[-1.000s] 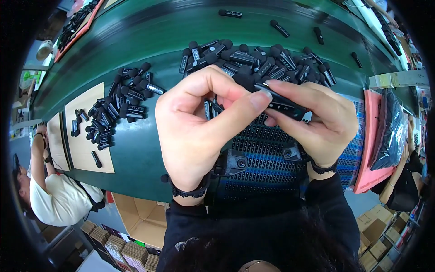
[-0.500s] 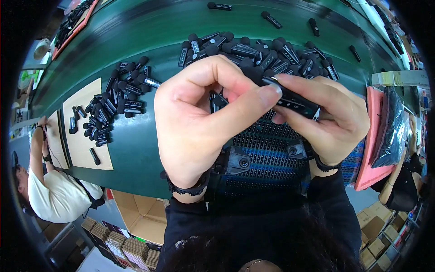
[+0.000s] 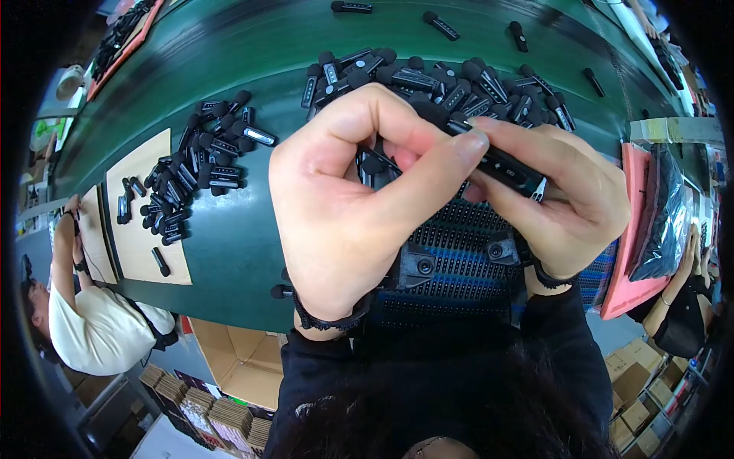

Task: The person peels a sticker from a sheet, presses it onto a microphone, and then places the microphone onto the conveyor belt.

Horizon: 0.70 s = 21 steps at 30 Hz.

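Both hands are raised over the bench around one small black clip-on microphone (image 3: 514, 174) with a dark foam head. My right hand (image 3: 569, 187) grips its body between thumb and fingers, and the printed face points up at me. The thumb and curled fingers of my left hand (image 3: 336, 183) pinch at its foam end; the fingertips hide the exact contact. Just beyond my hands lies a heap of similar microphones (image 3: 489, 84). Below them sits a dark perforated rack with blue strips (image 3: 459, 294), partly covered by my hands, bearing black brackets (image 3: 417, 266).
To the left, another heap of microphones (image 3: 202, 157) spreads onto a cardboard sheet (image 3: 134, 260). Single microphones (image 3: 441, 25) lie on the far green belt (image 3: 267, 46). A pink foam board (image 3: 615, 287) with a dark bagged item (image 3: 654, 218) stands right. Other people (image 3: 107, 329) work at both sides.
The microphones on the far belt have shifted left. My hands have moved slightly right, still on the same microphone. At the right, the other person's hands have come up into view.
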Motion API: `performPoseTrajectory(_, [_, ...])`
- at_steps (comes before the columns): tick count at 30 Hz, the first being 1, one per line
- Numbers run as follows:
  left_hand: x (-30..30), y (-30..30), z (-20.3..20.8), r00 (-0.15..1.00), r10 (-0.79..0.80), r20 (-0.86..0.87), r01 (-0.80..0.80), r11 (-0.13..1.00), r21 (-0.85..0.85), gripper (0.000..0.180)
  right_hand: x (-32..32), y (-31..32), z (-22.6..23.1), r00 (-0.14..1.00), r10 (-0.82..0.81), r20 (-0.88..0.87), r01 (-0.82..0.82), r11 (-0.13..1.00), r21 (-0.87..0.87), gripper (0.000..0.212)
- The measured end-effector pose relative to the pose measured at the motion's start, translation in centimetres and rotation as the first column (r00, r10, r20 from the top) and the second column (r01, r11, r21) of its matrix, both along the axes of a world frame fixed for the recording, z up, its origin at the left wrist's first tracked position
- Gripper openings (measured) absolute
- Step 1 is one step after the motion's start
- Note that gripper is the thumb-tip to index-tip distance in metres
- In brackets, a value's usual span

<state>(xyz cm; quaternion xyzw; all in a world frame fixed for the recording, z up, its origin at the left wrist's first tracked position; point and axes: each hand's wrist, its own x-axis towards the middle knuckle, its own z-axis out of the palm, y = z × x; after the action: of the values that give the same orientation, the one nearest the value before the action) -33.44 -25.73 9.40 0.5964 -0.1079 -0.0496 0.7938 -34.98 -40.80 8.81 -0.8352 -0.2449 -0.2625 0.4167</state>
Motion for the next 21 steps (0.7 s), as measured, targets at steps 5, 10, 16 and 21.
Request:
performPoseTrajectory(5, [-0.17, -0.11, 0.05, 1.000, 0.016, 0.015, -0.016, 1.000, 0.002, 0.015, -0.04, -0.06, 0.00, 1.000, -0.001, 0.026, 0.001, 1.000, -0.018, 0.032])
performPoseTrajectory(10, [-0.14, -0.09, -0.26, 0.997, 0.030, 0.068, -0.032, 0.999, 0.032, 0.016, -0.17, -0.09, 0.19, 1.000, -0.013, 0.015, 0.013, 0.999, -0.045, 0.032])
performPoseTrajectory(16, [-0.14, -0.06, -0.26, 0.993, 0.030, 0.113, -0.038, 0.996, 0.077, 0.016, -0.53, -0.06, 0.60, 0.999, -0.039, -0.019, 0.037, 0.996, -0.083, 0.031])
performPoseTrajectory(21, [-0.15, -0.19, -0.52, 0.983, 0.058, 0.175, -0.086, 0.984, 0.157, 0.015, -0.55, -0.02, 0.45, 0.999, -0.035, -0.014, 0.034, 0.997, -0.071, 0.031])
